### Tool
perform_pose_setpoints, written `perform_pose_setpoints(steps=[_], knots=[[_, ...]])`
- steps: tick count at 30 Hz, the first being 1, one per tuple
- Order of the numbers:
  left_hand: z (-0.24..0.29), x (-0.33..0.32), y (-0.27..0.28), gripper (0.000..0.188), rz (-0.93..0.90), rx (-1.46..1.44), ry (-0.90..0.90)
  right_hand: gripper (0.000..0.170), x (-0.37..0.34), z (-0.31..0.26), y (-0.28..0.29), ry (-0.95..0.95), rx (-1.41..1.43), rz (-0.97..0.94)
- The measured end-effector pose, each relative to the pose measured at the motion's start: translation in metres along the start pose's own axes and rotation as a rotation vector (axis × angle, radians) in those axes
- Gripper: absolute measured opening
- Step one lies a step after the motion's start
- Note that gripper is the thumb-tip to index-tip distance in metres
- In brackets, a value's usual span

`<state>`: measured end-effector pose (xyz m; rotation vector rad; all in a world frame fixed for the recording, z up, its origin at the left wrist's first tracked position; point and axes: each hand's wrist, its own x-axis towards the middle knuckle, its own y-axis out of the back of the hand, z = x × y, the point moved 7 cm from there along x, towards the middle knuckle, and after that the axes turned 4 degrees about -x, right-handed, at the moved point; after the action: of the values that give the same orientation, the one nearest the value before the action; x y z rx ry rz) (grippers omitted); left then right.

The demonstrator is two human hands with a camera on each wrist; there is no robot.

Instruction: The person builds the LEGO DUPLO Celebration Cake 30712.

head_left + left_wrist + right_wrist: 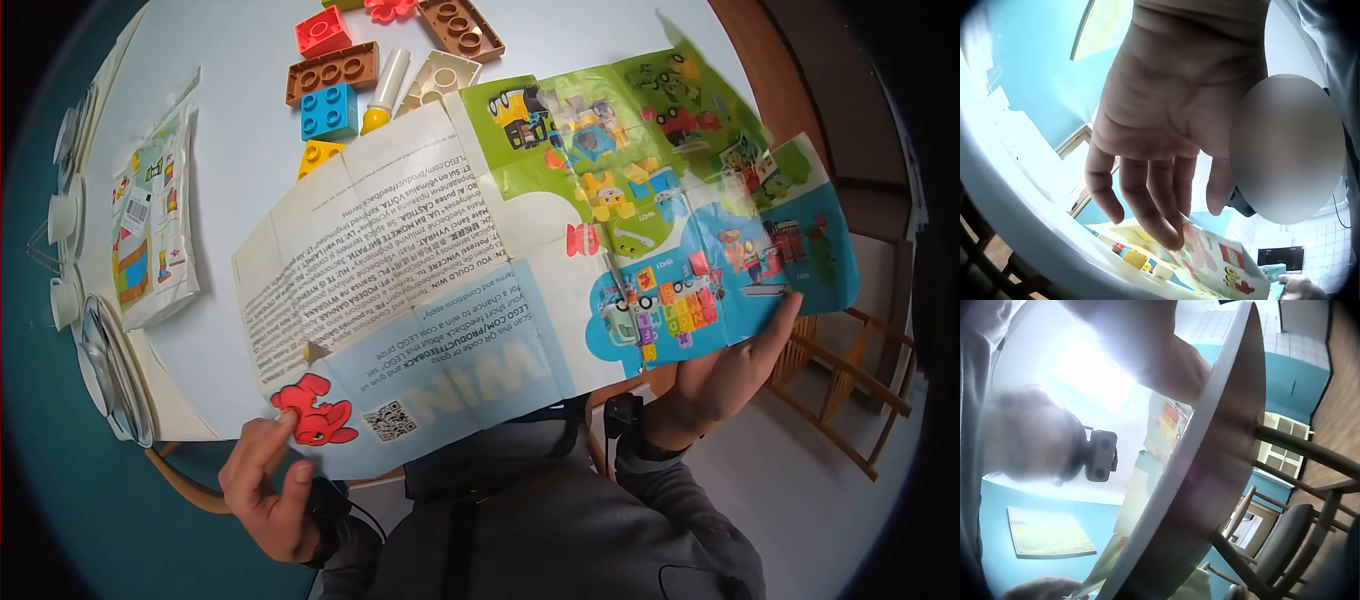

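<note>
A large unfolded toy-brick leaflet [510,320] spans the head view, creased, with print upside down to the camera. Its left part carries text, a QR code and a red cartoon animal; its right part shows coloured toy sets. My right hand [722,385] grips the lower right edge, thumb on the printed face, the other fingers hidden beneath. At the lower left corner my left hand [265,490] touches the paper with a fingertip, its thumb standing apart. In the left wrist view, loosely bent fingers [1163,222] of that hand meet the leaflet's edge.
Beyond the leaflet on the white table lie a blue brick [328,112], a brown brick [333,72], a red brick [322,33] and a yellow-and-white tube [388,85]. A printed plastic packet [155,215] lies left, near stacked plates [105,370]. A wooden chair [840,395] stands right.
</note>
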<state>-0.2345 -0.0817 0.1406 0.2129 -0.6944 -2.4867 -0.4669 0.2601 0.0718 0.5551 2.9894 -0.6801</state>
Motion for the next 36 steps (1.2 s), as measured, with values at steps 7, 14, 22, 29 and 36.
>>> perform_pose_setpoints(steps=[7, 14, 22, 29, 36], knots=[[0.018, 0.018, -0.023, 0.039, -0.425, 0.255, -0.011, 0.048, 0.002, 0.007, -0.002, -0.087, 0.133, -0.150], [0.064, 0.043, -0.020, 0.044, -0.646, 0.692, -0.224, 0.039, -0.001, 0.007, -0.010, -0.086, 0.113, -0.245], [0.128, 0.085, -0.068, 0.049, -0.574, 0.757, -0.622, 0.040, -0.007, -0.002, -0.027, -0.089, 0.065, -0.261], [0.142, 0.074, -0.109, 0.063, -0.619, 0.619, -0.720, 0.039, -0.033, -0.017, -0.050, 0.008, -0.115, -0.375], [0.089, 0.076, -0.068, 0.047, -0.581, 0.571, -0.468, 0.040, -0.084, -0.024, -0.105, 0.511, -0.536, -1.026]])
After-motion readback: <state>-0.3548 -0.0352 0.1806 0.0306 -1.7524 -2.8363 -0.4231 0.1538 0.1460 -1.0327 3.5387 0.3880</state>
